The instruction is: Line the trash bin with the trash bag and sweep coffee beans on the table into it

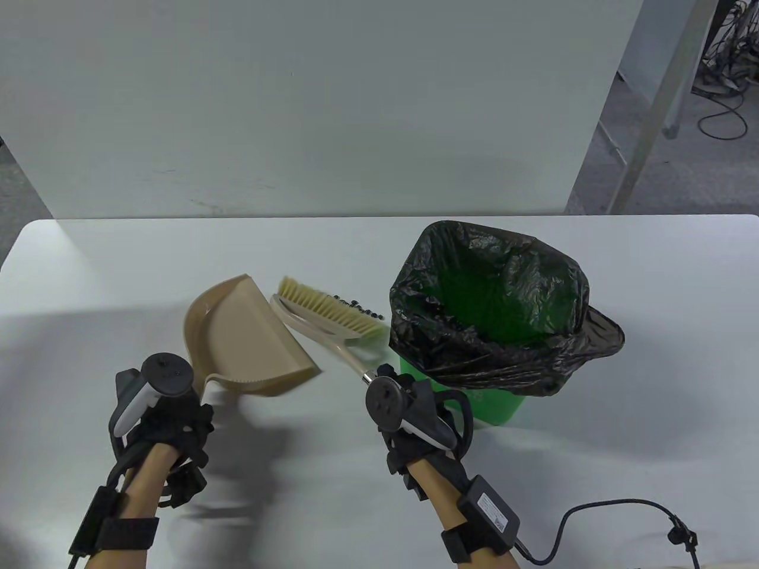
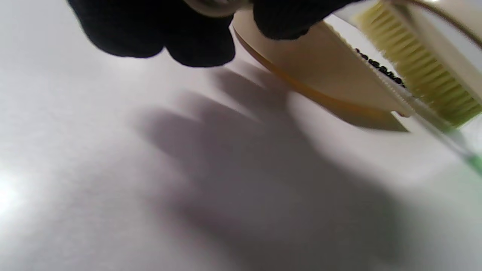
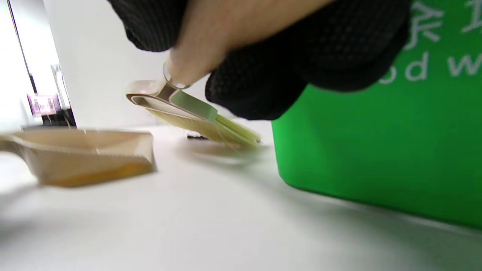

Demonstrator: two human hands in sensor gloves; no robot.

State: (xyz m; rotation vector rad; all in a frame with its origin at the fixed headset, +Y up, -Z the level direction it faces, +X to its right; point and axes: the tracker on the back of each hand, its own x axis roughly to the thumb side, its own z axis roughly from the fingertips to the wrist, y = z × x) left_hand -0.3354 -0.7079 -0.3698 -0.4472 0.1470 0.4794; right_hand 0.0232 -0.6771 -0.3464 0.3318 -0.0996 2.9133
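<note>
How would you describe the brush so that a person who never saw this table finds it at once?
Start from the green bin with its black bag, on the table's right side. Just left of it lies the brush, between the bin and the beige dustpan, its handle in the right hand. It alone has pale yellow bristles, set against a row of dark beans.

Bright, even overhead light. The left hand (image 1: 163,409) casts a soft, smeared shadow on the table (image 1: 89,284) (motion blur). Both wrist views are blurred, with glare at the left edge.
</note>
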